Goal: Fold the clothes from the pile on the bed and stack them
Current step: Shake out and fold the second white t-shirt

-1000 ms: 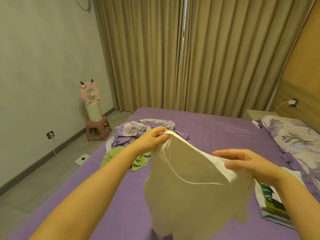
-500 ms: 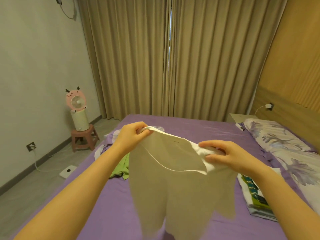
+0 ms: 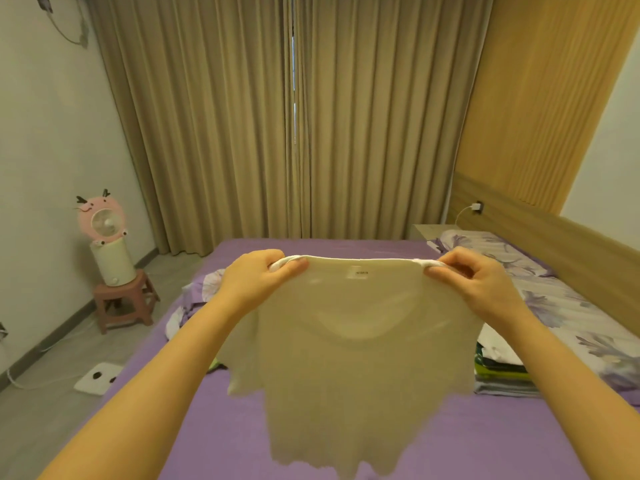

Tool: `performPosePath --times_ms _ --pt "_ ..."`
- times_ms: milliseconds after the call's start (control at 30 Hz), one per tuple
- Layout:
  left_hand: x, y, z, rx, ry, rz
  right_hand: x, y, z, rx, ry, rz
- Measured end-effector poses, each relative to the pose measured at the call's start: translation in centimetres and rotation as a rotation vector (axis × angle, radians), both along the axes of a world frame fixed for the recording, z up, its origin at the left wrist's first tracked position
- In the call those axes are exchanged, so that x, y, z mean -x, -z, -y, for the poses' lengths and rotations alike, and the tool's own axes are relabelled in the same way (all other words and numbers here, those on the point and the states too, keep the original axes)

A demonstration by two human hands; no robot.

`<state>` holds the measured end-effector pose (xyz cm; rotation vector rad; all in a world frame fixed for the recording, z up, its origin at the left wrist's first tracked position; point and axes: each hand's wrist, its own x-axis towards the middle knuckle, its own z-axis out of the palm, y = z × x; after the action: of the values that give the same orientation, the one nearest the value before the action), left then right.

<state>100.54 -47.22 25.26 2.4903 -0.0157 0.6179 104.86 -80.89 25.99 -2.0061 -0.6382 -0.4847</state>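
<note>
A cream-white T-shirt (image 3: pixel 349 368) hangs spread out in the air above the purple bed (image 3: pixel 221 420), its neck label facing me. My left hand (image 3: pixel 258 280) grips the left shoulder at the collar. My right hand (image 3: pixel 479 280) pinches the right shoulder. The shirt hides most of the clothes pile; a patch of floral and green fabric (image 3: pixel 194 299) shows past my left forearm. A stack of folded clothes (image 3: pixel 502 372) lies on the bed under my right forearm.
Floral pillows (image 3: pixel 554 289) lie along the wooden headboard on the right. A pink fan on a stool (image 3: pixel 110 258) stands by the left wall, with a white scale (image 3: pixel 98 377) on the floor. Beige curtains hang behind the bed.
Both hands rose and moved apart, pulling the shirt's shoulders taut so it hangs flat. The view tilted upward.
</note>
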Motion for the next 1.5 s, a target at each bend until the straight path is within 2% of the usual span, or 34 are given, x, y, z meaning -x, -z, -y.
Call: performPosePath --times_ms 167,333,400,500,667,733,867,967,1067,1133,1200,1333,1500 --pt "3.2 0.9 -1.0 0.273 0.271 -0.081 2.9 0.8 0.3 -0.07 0.065 0.015" --pt "5.9 2.5 -1.6 0.314 0.481 -0.276 4.9 3.7 0.5 -0.293 0.211 -0.067" --pt "6.7 3.3 -1.5 0.296 0.547 -0.289 5.7 5.1 0.5 -0.352 0.244 -0.132" --pt "7.6 4.6 -0.8 0.263 0.501 -0.229 6.4 6.7 1.1 -0.347 0.245 -0.248" --pt "7.2 5.6 -1.0 0.555 0.467 -0.297 5.1 6.9 2.8 -0.302 0.133 -0.468" --pt "5.6 6.9 -0.8 0.616 0.403 -0.333 3.4 7.6 2.4 -0.203 0.13 -0.512" --pt "1.3 13.5 0.4 0.513 0.248 -0.423 -0.8 12.7 -0.5 0.157 0.094 -0.57" --pt "-1.5 20.6 1.0 0.543 0.149 -0.539 -4.2 19.3 -1.5 0.366 -0.022 -0.719" --pt "-3.6 27.4 1.5 0.545 0.004 -0.65 -7.1 26.0 -2.0 0.476 -0.099 -0.873" --pt "-4.8 31.2 1.8 0.512 -0.096 -0.684 -8.9 30.0 -2.4 0.498 -0.068 -0.9" --pt "-6.0 34.5 1.9 0.4 -0.164 -0.725 -10.5 33.7 -2.8 0.494 0.009 -0.906" --pt "-7.5 39.3 1.3 -0.045 -0.189 -0.807 -11.9 40.3 -2.9 0.474 0.088 -0.904" --pt "-10.4 42.1 -0.2 -0.234 -0.123 -0.835 -15.1 44.5 -3.4 0.718 0.127 -0.784"
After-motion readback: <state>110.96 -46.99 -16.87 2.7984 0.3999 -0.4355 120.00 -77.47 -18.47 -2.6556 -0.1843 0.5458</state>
